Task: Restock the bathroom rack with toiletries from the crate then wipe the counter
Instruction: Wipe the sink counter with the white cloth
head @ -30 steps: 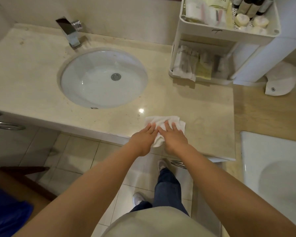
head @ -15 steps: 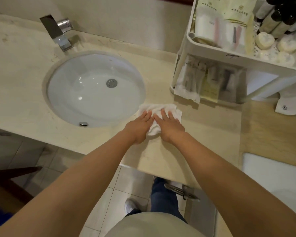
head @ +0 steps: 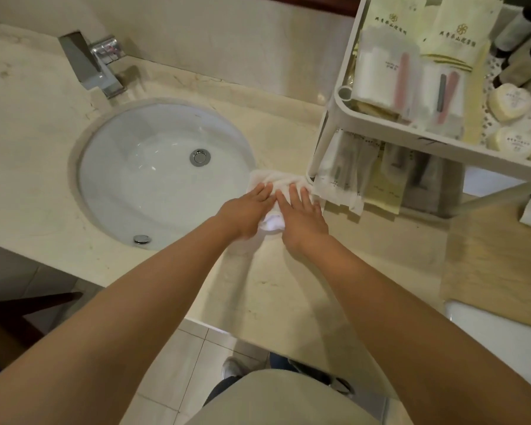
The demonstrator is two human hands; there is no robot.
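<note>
The rack (head: 321,142) at the upper right of the frame looks stocked: sachets and toothbrush packets (head: 377,78) fill the top tray, with round soaps (head: 509,102) at the right edge. So I judge the restocking done and the wiping of the counter (head: 288,286) under way.

My left hand (head: 249,210) and right hand (head: 304,219) lie side by side at the centre of the frame. Both are flat, with fingers straight, pressing the white cloth (head: 281,180) down onto the stone rather than gripping it. The cloth sits in the narrow strip between the right rim of the sink (head: 154,179) and the foot of the rack. Its far edge is just beside the packets (head: 337,182) that overhang the lower shelf.

Next, I think, I must pull back or turn left along the sink's rim. Pushing further would run the cloth under the rack and drag those packets. The stretch round the tap (head: 89,65) at the upper left looks marked and not yet wiped.

Half a second ago the cloth lay nearer the front of the counter, clear of the rack. It has since slid away from me, with my hands in the same flat pose.
</note>
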